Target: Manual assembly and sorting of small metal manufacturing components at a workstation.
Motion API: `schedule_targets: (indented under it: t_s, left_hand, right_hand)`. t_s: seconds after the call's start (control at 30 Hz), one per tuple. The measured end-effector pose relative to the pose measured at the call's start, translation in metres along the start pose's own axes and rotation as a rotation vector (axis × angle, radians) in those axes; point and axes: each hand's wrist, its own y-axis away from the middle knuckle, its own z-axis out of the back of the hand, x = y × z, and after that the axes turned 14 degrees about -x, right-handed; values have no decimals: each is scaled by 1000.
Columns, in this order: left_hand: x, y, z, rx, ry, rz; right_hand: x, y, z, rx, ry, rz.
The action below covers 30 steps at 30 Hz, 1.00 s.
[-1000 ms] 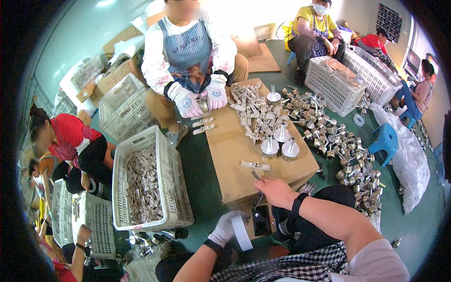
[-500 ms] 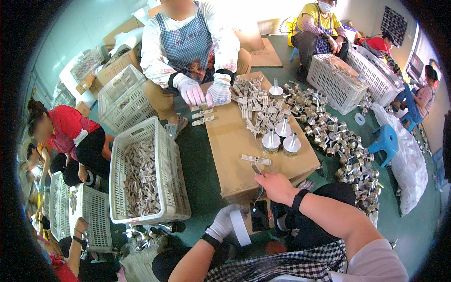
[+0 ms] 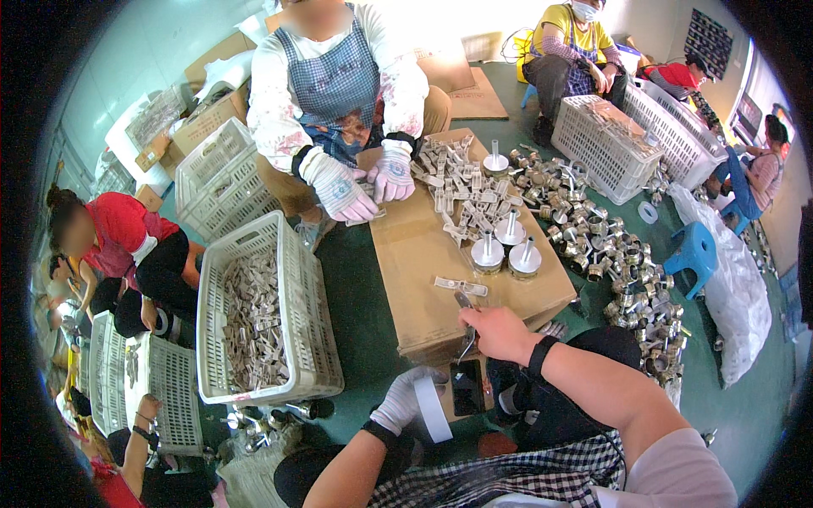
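Note:
My right hand [image 3: 498, 333], bare with a black band at the wrist, is closed around a small metal tool [image 3: 462, 300]. One flat grey end sticks out above the fingers and a thinner part hangs below; its exact kind is unclear. My left hand [image 3: 398, 402], in a white glove, grips a white ring-shaped roll [image 3: 433, 410], perhaps tape. A dark flat rectangular thing [image 3: 467, 388] lies between my hands. Just beyond my right hand, a single pale clip-like part [image 3: 461, 286] rests on the cardboard box [image 3: 415, 288]. Round metal pieces with upright stems [image 3: 488, 252] stand farther back.
A heap of pale clip-like parts [image 3: 461, 190] covers the box's far side, where a gloved co-worker [image 3: 343, 182] handles similar parts. A white crate [image 3: 279, 385] of them stands left. Metal fittings [image 3: 593, 241] cover the floor right, near a blue stool [image 3: 693, 254].
The co-worker's gloved hands have come lower and closer together over the small parts at the box's edge. My right hand has tilted the metal tool slightly; my left hand stays put.

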Motion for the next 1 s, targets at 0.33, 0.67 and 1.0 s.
schedule_targets:
  t_s: [0.33, 0.67, 1.0]
  left_hand:
    - [1, -3, 7, -49, -134, -65]
    - [3, -1, 5, -70, -126, -71]
    - [6, -2, 8, -87, -278, -208]
  right_hand:
    - [-5, -6, 7, -1, -97, -50]
    - [-14, -21, 11, 25, -268, -117]
    - [-6, -10, 7, -75, -104, -123]
